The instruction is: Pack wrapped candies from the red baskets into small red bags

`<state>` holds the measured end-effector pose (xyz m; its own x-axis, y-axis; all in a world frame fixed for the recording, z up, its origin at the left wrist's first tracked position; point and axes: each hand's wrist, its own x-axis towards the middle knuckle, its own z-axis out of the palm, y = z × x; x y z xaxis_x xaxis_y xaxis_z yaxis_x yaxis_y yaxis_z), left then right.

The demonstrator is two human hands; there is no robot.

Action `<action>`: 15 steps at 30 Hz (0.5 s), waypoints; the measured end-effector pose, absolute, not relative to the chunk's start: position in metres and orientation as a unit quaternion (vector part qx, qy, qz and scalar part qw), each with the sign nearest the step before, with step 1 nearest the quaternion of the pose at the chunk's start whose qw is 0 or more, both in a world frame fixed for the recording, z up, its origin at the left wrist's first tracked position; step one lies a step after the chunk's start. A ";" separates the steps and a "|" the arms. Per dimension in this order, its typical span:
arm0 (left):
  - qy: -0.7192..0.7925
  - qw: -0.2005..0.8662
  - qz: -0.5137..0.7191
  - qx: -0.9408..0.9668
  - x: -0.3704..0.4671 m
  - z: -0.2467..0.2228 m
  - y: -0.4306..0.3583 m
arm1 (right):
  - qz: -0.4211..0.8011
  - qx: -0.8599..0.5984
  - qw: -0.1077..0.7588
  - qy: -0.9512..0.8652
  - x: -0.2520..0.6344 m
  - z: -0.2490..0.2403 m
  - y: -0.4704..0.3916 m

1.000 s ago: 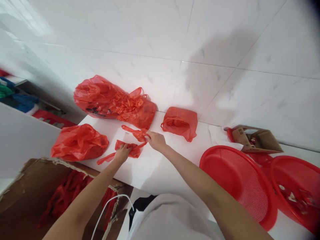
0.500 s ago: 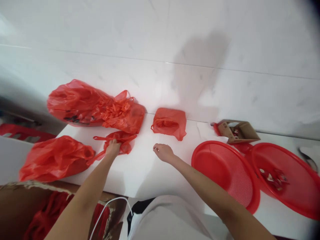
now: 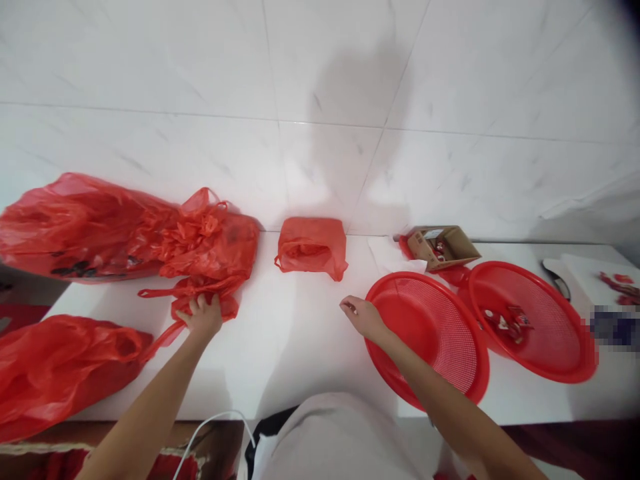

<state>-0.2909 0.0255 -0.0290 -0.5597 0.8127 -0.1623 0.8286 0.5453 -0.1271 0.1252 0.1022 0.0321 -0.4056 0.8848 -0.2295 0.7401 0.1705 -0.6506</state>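
Observation:
My left hand (image 3: 203, 317) rests with fingers spread on a small crumpled red plastic bag (image 3: 230, 308), whose strap handles trail to the left. Behind that bag lies a filled, bunched red bag (image 3: 235, 243). My right hand (image 3: 364, 317) hovers above the white table by the left rim of a red mesh basket (image 3: 415, 327). Its fingers are curled together; whether a small thing is between them I cannot make out. A boxy red bag (image 3: 313, 247) with its mouth facing me stands against the wall, between the two hands.
Large red bags (image 3: 70, 367) lie at the left. A second red basket (image 3: 545, 327) with small packets (image 3: 510, 323) and an open cardboard box (image 3: 445, 247) stand at the right. A larger carton (image 3: 215, 447) and white cable (image 3: 220, 415) are below the table edge (image 3: 280, 410).
The view has turned to the right. My left hand's fingers have spread on the small bag. My right hand has moved right, from the bare table to the basket's rim.

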 end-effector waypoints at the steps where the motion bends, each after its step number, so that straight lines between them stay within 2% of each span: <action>1: 0.876 0.040 -0.090 0.472 -0.280 -0.026 0.026 | 0.366 -0.536 0.110 -0.752 0.124 0.030 0.104; 7: 0.799 0.027 0.003 0.601 -0.201 -0.010 0.045 | 0.362 -0.524 0.122 -0.761 0.073 0.013 0.152; 15: 0.799 0.137 0.078 0.580 -0.168 -0.035 0.091 | 0.287 -0.545 0.089 -0.783 0.009 -0.001 0.250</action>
